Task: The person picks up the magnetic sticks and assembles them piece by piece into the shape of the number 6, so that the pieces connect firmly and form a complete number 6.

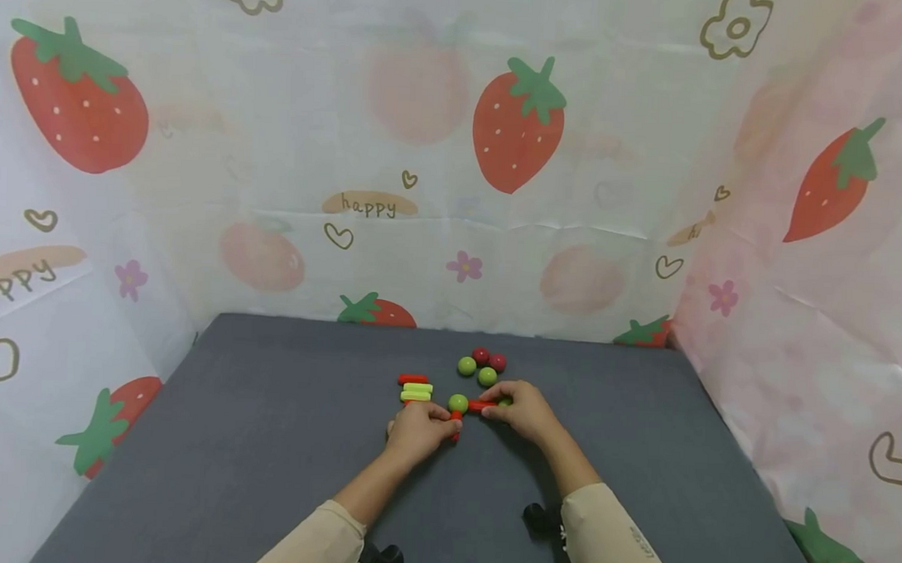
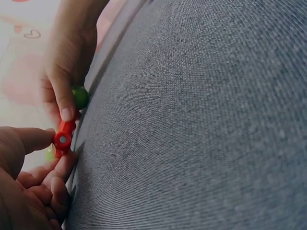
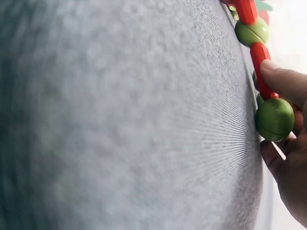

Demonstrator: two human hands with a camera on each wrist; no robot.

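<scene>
Two hands work over a dark grey counter [image 1: 281, 441] on one small L-shaped piece made of red rods and green balls. At its corner sits a corner ball [image 1: 457, 404], green, lying between the fingertips of both hands and just beyond those of the left.

The left hand [image 1: 416, 436] pinches the near rod [image 1: 457, 427], a red one that runs from that corner toward the person; its thumb and fingers are closed on opposite sides of it. In the left wrist view a small metallic dot shows on the rod's end, which faces the camera.

The right hand [image 1: 523, 408] has its thumb pressed on the side rod [image 1: 480, 406], also red, which runs rightward from the corner ball, and its grip is closed around it. An outer ball [image 3: 274, 120], green, sits at that rod's far end, within the curve of the right hand; whether the lower fingers touch it I cannot tell.

Just beyond the left hand lie a red rod [image 1: 413, 380] and two yellow-green rods [image 1: 417, 392], side by side. Behind the corner ball, two green balls [image 1: 487, 377] and two dark red balls [image 1: 497, 363] form a cluster.
</scene>
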